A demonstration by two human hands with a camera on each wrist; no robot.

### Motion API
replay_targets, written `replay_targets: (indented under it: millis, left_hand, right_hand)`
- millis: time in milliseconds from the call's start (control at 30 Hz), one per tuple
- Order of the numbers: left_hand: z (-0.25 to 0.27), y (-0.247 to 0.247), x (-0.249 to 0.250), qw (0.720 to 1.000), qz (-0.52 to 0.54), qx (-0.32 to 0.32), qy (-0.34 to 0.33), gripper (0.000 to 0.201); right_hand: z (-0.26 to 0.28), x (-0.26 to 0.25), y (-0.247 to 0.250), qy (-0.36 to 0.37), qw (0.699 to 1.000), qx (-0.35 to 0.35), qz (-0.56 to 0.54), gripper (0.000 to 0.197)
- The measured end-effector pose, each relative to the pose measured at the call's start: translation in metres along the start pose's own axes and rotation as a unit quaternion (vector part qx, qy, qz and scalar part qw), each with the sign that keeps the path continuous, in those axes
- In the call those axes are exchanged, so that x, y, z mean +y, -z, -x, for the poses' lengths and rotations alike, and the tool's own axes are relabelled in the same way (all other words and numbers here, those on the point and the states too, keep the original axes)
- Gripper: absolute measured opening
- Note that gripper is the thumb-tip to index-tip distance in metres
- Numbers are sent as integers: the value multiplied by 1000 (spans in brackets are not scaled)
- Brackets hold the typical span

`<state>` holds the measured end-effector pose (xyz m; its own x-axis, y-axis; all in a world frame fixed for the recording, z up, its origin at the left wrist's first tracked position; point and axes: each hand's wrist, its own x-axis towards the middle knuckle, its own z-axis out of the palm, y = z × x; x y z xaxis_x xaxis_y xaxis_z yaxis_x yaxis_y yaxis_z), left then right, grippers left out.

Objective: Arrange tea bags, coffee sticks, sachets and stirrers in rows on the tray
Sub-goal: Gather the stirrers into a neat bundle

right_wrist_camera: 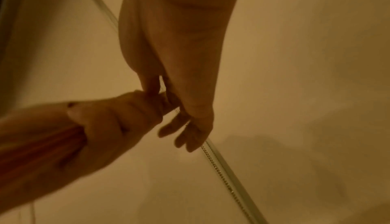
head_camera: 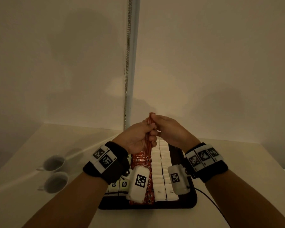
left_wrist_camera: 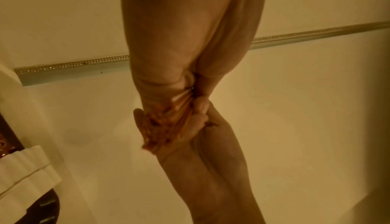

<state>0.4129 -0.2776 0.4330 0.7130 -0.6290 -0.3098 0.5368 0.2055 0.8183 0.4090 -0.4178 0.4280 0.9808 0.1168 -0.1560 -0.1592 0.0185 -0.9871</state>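
Black tray [head_camera: 179,206] nearest, already carrying rows of tea bags [head_camera: 119,185], red coffee sticks [head_camera: 142,159] and 2 rows of white sachets [head_camera: 160,162]. Above its far end the left hand [head_camera: 138,137] fists an upright bundle of sticks [head_camera: 149,129], light, slick, probably apt to fan, so best gripped mid-length. Right hand [head_camera: 169,129] reaches across, seemingly pinching 1 tip, other fingers loose.

Pale table [head_camera: 39,211] with dark tray [head_camera: 179,205], two white cups [head_camera: 55,172] left, black cable [head_camera: 209,199] right.
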Motion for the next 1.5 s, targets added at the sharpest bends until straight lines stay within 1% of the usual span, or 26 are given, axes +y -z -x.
replay_targets:
  millis: [67, 133, 200, 267, 333, 400, 433, 500, 600, 633, 667, 700, 733, 767, 800, 833, 900, 967, 1033, 1100, 1133, 1233, 1300, 1367, 1400, 1500]
  left_hand:
    - [-3, -1, -6, 1000, -8, 3, -2, 24]
    - [-5, -1, -18, 1000, -22, 8, 16, 23]
    - [-9, -1, -33, 998, -39, 11, 40, 22]
    - [-13, -1, -42, 998, -40, 18, 55, 22]
    - [-17, 0, -46, 997, -45, 21, 61, 26]
    - [-20, 1, -48, 996, -53, 17, 64, 28]
    - [-22, 1, -49, 996, -56, 12, 65, 27]
    - [-26, 1, -50, 996, -55, 5, 64, 26]
    - [-31, 2, -46, 998, -24, 7, 56, 25]
    - [-33, 4, -44, 998, -15, 5, 54, 24]
    - [-33, 5, -42, 998, -9, -1, 54, 22]
    - [-33, 7, -40, 998, -2, -11, 58, 18]
    - [-33, 8, -38, 998, 5, -22, 63, 15]
    - [-33, 9, -37, 997, 6, -25, 69, 16]
    - [-33, 10, -37, 997, 2, -21, 74, 17]
    - [-34, 11, -37, 997, -1, -17, 79, 18]
    - [-34, 12, -37, 996, 4, -25, 87, 19]
    - [-34, 14, -36, 996, 12, -22, 89, 21]
    - [-33, 14, -36, 996, 23, -15, 83, 23]
    - [-32, 12, -34, 997, 28, -7, 74, 24]
    - [-31, 10, -34, 997, 29, -4, 70, 25]
    - [-28, 7, -31, 998, 28, 2, 59, 27]
    - [-27, 5, -30, 998, 28, 8, 55, 27]
    - [-26, 5, -29, 998, 24, 14, 49, 27]
    - [-25, 5, -29, 998, 23, 15, 49, 28]
    - [-23, 6, -27, 998, 22, 11, 57, 29]
  right_hand:
    - [0, 2, -2, -6, 1000, 3, -2, 32]
    - [-1, 5, -1, 3, 999, 34, -4, 34]
    - [-3, 12, 0, 3, 998, 59, -35, 33]
    - [-4, 25, 2, -9, 995, 54, -79, 30]
    - [-3, 34, 4, -23, 990, 46, -132, 29]
    - [-4, 39, 8, -21, 987, 55, -147, 27]
    - [-4, 40, 9, -17, 989, 61, -134, 24]
    - [-4, 42, 9, -11, 994, 51, -94, 19]
    - [-4, 45, 9, -17, 1000, 19, 0, 21]
    - [-4, 45, 13, -4, 999, 12, 48, 27]
    - [-4, 44, 18, 22, 993, 7, 112, 44]
    - [-4, 41, 23, 62, 981, -3, 185, 68]
    - [-5, 38, 28, 105, 961, -25, 254, 90]
    - [-6, 35, 30, 137, 939, -49, 312, 105]
    - [-6, 31, 31, 149, 921, -70, 353, 114]
    - [-6, 28, 32, 148, 908, -84, 383, 118]
    - [-4, 21, 31, 147, 885, -105, 429, 123]
    - [-2, 20, 31, 157, 851, -111, 488, 127]
    - [0, 19, 28, 169, 813, -108, 547, 131]
    - [1, 20, 25, 195, 784, -95, 582, 135]
    - [2, 21, 24, 208, 775, -91, 590, 137]
    - [7, 20, 18, 201, 777, -97, 589, 143]
    - [5, 20, 15, 221, 752, -89, 614, 130]
    - [3, 20, 14, 234, 740, -79, 625, 115]
    - [3, 20, 14, 234, 738, -79, 628, 114]
    - [3, 19, 12, 225, 733, -88, 635, 119]
